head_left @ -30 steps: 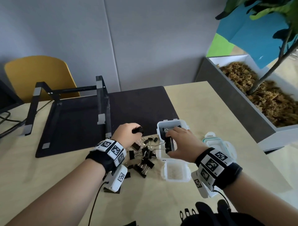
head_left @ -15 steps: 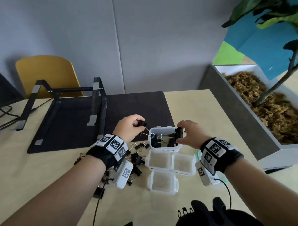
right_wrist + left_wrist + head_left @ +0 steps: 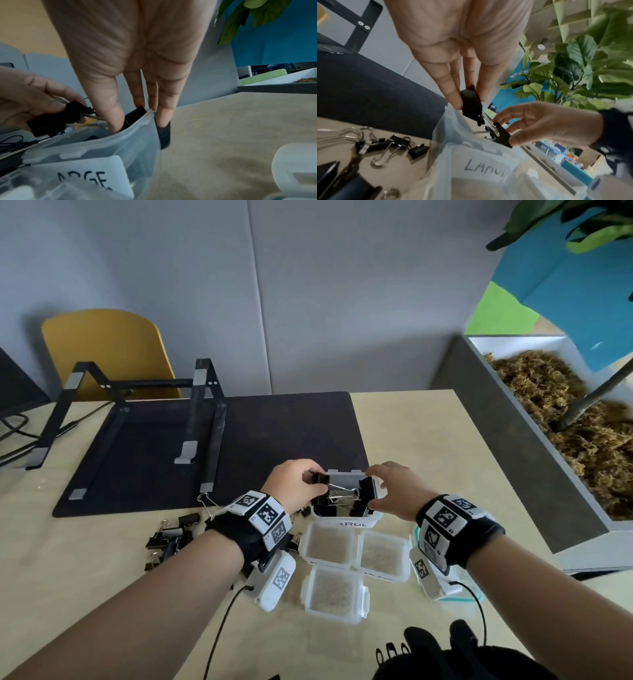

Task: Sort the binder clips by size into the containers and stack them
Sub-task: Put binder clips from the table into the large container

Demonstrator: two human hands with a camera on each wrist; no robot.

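**Black clips at the LARGE tub**

Pale wooden table (image 3: pixel 404 433), bearing a dark rectangular desk mat (image 3: pixel 267 433) with a black metal laptop stand (image 3: pixel 202 419) on it. Translucent plastic container labelled LARGE (image 3: pixel 349 523), at the mat's near edge, holding several black binder clips. Three empty translucent plastic containers (image 3: pixel 334 594) clustered just in front of it. Left hand (image 3: pixel 294 486) at the container's left rim, thumb and fingers pinching a large black binder clip (image 3: pixel 471 105) by its body, wire handles pointing into the tub. Right hand (image 3: pixel 394 491) at the right rim, thumb and fingers pinching a second black binder clip (image 3: pixel 500 134) against the inner wall. Loose pile of unsorted black binder clips (image 3: pixel 171 537) on the table, left of the containers.
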